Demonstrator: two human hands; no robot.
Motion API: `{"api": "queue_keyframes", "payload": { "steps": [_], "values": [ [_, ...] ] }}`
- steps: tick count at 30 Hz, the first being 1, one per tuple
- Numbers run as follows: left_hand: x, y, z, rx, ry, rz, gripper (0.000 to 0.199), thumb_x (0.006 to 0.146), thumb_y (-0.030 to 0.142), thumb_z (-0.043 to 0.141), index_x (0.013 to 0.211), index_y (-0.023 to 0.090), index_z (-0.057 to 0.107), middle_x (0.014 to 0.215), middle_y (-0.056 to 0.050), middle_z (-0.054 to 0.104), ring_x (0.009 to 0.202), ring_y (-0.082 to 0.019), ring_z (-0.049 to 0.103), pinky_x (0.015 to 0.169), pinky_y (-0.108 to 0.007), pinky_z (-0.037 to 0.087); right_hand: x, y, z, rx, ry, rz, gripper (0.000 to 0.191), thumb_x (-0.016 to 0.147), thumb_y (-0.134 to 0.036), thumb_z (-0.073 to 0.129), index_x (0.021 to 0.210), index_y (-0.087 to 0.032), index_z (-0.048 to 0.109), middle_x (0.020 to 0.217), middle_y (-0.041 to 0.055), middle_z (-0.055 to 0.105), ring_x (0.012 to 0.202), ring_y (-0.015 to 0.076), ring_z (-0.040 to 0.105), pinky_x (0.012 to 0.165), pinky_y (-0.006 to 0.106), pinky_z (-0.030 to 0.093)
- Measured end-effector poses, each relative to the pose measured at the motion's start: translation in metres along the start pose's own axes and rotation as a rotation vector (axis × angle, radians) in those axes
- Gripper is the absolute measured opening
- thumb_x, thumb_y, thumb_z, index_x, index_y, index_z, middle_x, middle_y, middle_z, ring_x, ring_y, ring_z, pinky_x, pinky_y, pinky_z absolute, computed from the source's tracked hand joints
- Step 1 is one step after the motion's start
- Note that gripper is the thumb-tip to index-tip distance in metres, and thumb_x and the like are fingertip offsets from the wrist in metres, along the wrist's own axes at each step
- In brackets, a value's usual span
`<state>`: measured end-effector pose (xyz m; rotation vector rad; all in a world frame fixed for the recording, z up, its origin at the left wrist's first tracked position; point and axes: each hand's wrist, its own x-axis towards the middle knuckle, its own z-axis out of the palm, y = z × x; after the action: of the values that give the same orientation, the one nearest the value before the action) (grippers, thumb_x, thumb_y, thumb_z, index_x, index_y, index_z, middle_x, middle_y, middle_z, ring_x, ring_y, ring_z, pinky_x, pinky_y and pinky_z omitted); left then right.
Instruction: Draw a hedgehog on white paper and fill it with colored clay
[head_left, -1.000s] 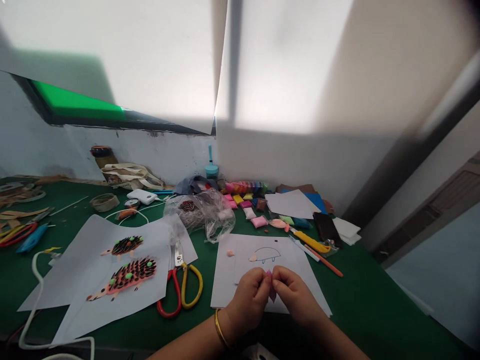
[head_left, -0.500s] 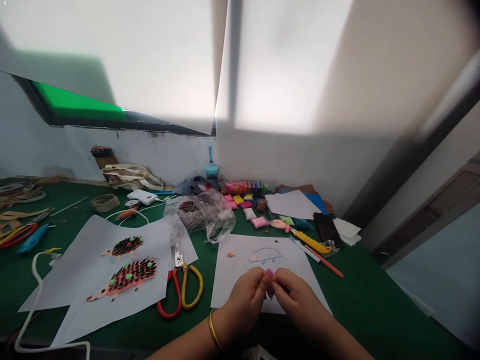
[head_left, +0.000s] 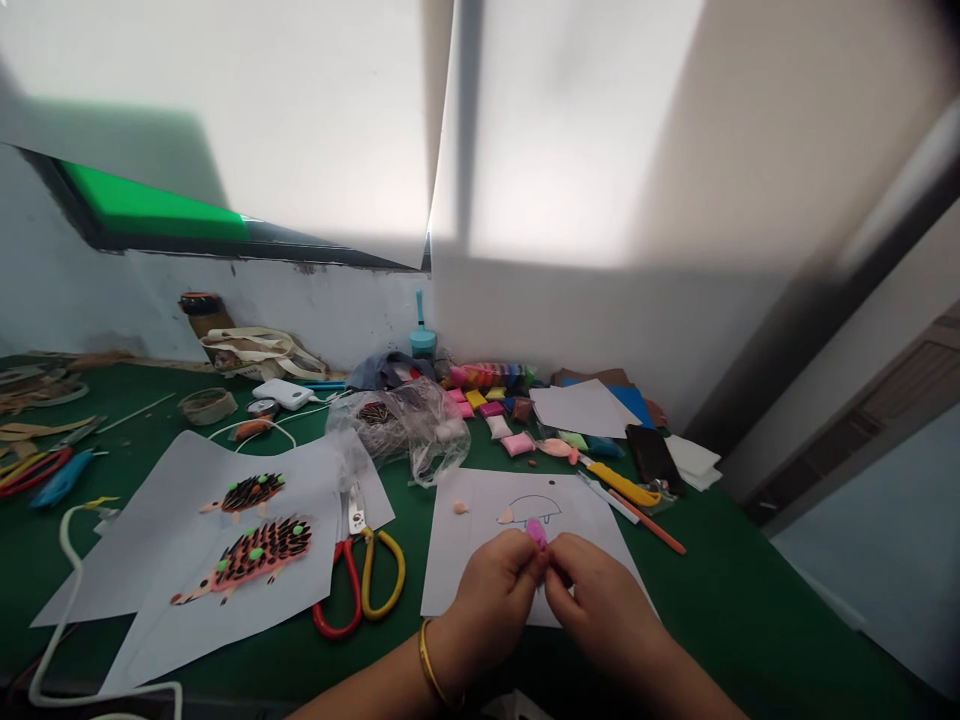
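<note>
Between my two hands, over a white sheet of paper (head_left: 450, 570), is a small pink clay packet (head_left: 536, 532), mostly covered by my fingers. My left hand (head_left: 491, 580), with a gold bangle at its wrist, pinches one side of it. Opposite, my right hand (head_left: 596, 590) is closed with thumb and fingers on the other side. Just beyond my fingertips, the sheet bears a blue outline of a hedgehog (head_left: 536, 497) with a peach-coloured clay snout (head_left: 507, 515). A loose peach clay piece (head_left: 460, 508) lies left of the drawing.
To the left are red-and-yellow-handled scissors (head_left: 349, 590) and paper with two finished clay hedgehogs (head_left: 251, 555). Behind lie a clear plastic bag (head_left: 401, 430), several coloured clay packets (head_left: 517, 443), a yellow cutter (head_left: 622, 485), an orange stick (head_left: 649, 522) and a dark phone-like slab (head_left: 655, 458).
The pink clay packet has tipped up and away from me, so more of its pink side shows above my fingers. Both hands stay together in nearly the same place.
</note>
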<state>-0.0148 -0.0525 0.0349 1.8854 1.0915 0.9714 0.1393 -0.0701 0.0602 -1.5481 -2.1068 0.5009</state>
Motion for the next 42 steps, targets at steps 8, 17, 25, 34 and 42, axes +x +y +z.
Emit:
{"api": "queue_keyframes", "payload": {
  "steps": [8,17,25,34,42],
  "values": [
    [-0.001,-0.007,-0.006,-0.238,-0.126,-0.016,0.036,0.095,0.04,0.044,0.07,0.017,0.055,0.071,0.001,0.054,0.069,-0.013,0.05,0.067,-0.024,0.04,0.002,-0.004,-0.006,0.292,-0.104,-0.006,0.021,0.087,-0.022,0.043,0.071,-0.022,0.056,0.077,0.0002,0.059,0.072,0.0163,0.055,0.064,0.028,0.039],
    [-0.004,-0.01,0.001,-0.284,0.004,-0.05,0.033,0.093,0.04,0.046,0.068,0.018,0.05,0.063,0.001,0.053,0.061,-0.013,0.048,0.061,-0.025,0.038,0.009,-0.002,0.002,0.668,-0.088,0.111,0.021,0.08,-0.025,0.048,0.06,-0.02,0.049,0.065,-0.0014,0.052,0.068,0.0154,0.051,0.066,0.027,0.04],
    [-0.002,-0.01,-0.011,-0.258,-0.042,-0.092,0.034,0.093,0.042,0.047,0.071,0.017,0.055,0.064,0.001,0.054,0.062,-0.013,0.048,0.061,-0.024,0.038,0.008,0.019,-0.002,0.552,-0.076,0.156,0.026,0.086,-0.038,0.048,0.066,-0.02,0.047,0.065,-0.0028,0.047,0.065,0.0148,0.045,0.061,0.027,0.038],
    [0.011,-0.004,-0.011,-0.548,-0.093,-0.152,0.033,0.088,0.047,0.053,0.074,0.017,0.05,0.067,0.001,0.055,0.061,-0.013,0.052,0.06,-0.025,0.042,0.005,0.026,0.003,0.567,-0.094,-0.072,0.072,0.072,-0.035,0.074,0.137,-0.029,0.045,0.144,0.0069,0.044,0.132,0.028,0.04,0.11,0.044,0.032],
    [0.008,0.003,-0.021,-0.068,0.04,-0.045,0.019,0.088,0.035,0.057,0.078,0.018,0.057,0.075,-0.001,0.059,0.069,-0.015,0.053,0.064,-0.026,0.043,0.006,0.014,-0.008,0.583,-0.019,-0.05,0.026,0.081,-0.029,0.064,0.106,-0.023,0.064,0.108,0.0041,0.066,0.099,0.0219,0.06,0.09,0.034,0.047]
  ]
}}
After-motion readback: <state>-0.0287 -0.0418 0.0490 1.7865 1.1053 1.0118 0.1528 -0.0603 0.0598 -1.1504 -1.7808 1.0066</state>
